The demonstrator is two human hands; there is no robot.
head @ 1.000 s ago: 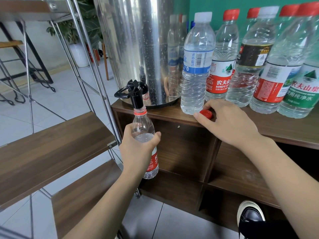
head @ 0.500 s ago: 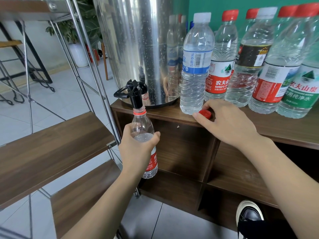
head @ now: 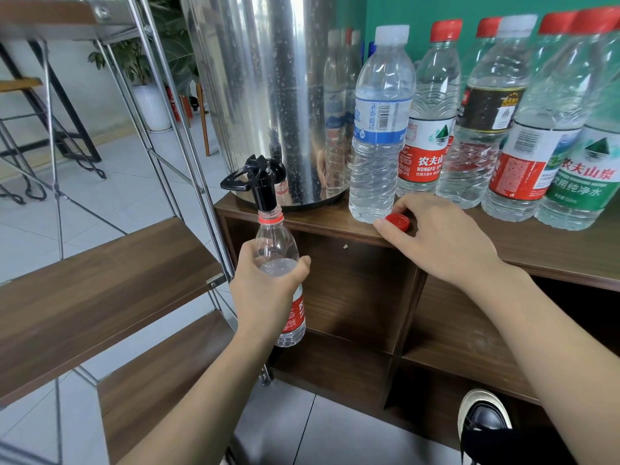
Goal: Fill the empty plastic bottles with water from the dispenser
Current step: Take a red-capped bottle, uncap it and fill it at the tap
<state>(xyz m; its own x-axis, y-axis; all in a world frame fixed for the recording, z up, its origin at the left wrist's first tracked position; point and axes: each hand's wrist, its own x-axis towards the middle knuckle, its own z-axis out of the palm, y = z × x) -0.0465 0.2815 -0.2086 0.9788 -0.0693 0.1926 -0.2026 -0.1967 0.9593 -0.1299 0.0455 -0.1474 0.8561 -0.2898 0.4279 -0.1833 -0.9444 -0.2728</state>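
Head view, your hands: your left hand (head: 265,290) wraps its fingers round the bottle (head: 280,263); your right hand (head: 439,239) rests on the cabinet (head: 553,250) top, thumb and fingertips curled about the red cap (head: 398,222).
Bottle: you hold it upright, off the cabinet's front edge, its open neck right under the black tap (head: 260,184) of the steel dispenser (head: 268,95).
Bottle contents: water stands up to about the shoulder, level with your fingers; the neck above is clear.
Cap: it lies on the cabinet top, just beside the base of the blue-label bottle (head: 380,125).
Row on the cabinet: capped bottles (head: 523,129) stand close together to the right of the dispenser; most look full.
Hard to make out: your palm covers most of the held bottle's label, and you cannot tell whether water is running from the tap.
Cut off: the dispenser's top and the rightmost bottles leave the frame.
Hidden: the rear bottles show only in part.
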